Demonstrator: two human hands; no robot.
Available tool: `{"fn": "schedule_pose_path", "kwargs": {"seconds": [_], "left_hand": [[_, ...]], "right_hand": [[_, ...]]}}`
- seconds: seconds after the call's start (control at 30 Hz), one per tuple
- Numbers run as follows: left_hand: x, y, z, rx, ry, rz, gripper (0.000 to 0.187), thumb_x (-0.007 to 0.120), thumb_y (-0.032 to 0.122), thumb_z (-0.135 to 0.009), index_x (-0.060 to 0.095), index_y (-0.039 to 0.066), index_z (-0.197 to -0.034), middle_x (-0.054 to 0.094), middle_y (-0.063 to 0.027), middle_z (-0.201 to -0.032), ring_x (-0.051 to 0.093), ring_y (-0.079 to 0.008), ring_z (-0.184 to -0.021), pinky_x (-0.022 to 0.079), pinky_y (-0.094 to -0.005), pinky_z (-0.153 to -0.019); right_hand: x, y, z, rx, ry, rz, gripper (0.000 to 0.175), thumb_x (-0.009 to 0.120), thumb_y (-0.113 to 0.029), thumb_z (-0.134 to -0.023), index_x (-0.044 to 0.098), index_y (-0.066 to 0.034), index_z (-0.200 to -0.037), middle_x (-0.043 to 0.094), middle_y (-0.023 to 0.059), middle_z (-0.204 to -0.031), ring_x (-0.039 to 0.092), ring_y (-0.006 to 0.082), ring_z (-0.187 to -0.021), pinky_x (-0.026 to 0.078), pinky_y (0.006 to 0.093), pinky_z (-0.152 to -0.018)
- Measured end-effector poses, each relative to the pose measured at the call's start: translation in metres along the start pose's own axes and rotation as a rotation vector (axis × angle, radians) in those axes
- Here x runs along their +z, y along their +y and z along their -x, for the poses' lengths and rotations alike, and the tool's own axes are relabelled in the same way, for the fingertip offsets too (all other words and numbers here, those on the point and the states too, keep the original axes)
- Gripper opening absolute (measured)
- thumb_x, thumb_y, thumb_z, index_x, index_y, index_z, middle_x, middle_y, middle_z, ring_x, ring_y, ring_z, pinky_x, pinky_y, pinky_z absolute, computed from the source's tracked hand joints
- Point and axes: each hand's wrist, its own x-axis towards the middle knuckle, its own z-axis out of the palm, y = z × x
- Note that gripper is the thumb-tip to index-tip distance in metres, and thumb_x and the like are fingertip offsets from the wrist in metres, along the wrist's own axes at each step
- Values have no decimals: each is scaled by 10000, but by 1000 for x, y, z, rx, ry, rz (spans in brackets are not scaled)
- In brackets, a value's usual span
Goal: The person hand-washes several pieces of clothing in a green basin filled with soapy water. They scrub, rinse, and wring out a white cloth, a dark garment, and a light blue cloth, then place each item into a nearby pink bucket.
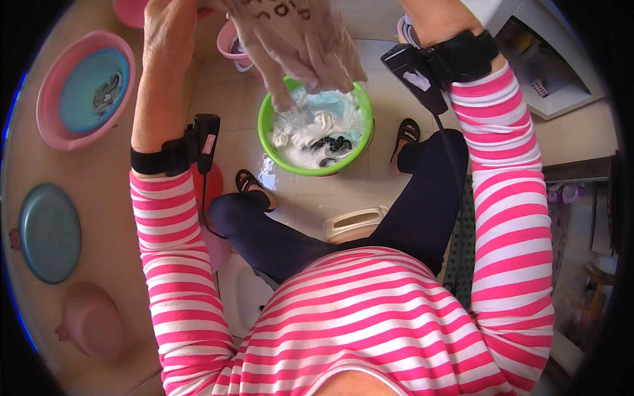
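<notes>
A wet brownish-pink garment (297,49) with dark lettering hangs in the air at the top of the view. Its lower end dangles over a green plastic tub (266,141), one strip reaching down to the suds. My left hand (171,22) is at the upper left, gripping the garment's left side; the fingertips are cut off by the frame. My right hand lies beyond the top edge, with only its wrist showing. Inside the tub, white cloth (322,126) and dark cloth (339,143) soak in foamy water.
Between my feet and the tub is wet tile floor (307,198). A beige plastic piece with a handle slot (356,220) is between my legs. Leftward are a pink basin (47,116) around a blue basin (69,106), and a blue-grey basin (49,235). A white cabinet (559,101) stands right.
</notes>
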Motion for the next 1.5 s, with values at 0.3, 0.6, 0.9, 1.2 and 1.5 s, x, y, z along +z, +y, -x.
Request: {"fn": "schedule_pose_path", "kwargs": {"seconds": [0.3,0.6,0.9,1.2,1.5], "left_hand": [[-96,-181,102,-409,-290,-1062,381,474,123,-768,542,48,-1135,615,-203,-940,600,-315,-872,466,-364,-788],[-106,-331,241,-782,-605,-1379,666,499,160,-729,265,72,-1346,262,-303,-1322,212,-485,-1232,132,-537,-1030],[-104,-361,206,-963,-1149,-1328,352,512,226,-774,584,79,-1086,523,-214,-1154,512,-329,-1071,404,-401,-908],[-132,-253,122,-741,-442,-851,255,490,140,-749,588,-22,-920,596,-241,-775,600,-345,-739,467,-404,-695],[-56,-55,36,-453,-92,-379,268,473,166,-845,557,6,-1044,599,-53,-936,570,-118,-843,449,-238,-731]], "right_hand": [[82,140,198,475,-337,287,241,517,-117,-680,636,-67,-883,615,190,-897,578,372,-823,469,414,-715],[187,165,340,1307,-1003,451,616,476,-108,-763,345,-312,-1330,87,194,-1437,263,407,-1263,258,410,-1038],[221,243,365,933,-1548,399,277,499,-91,-733,632,-50,-972,621,166,-984,587,333,-929,472,397,-780],[101,183,242,881,-684,115,257,448,-105,-787,560,-25,-1003,615,157,-837,591,269,-824,461,365,-769],[44,46,66,225,-346,-92,249,405,-111,-878,565,15,-1021,640,85,-877,592,134,-782,475,251,-737]]}}
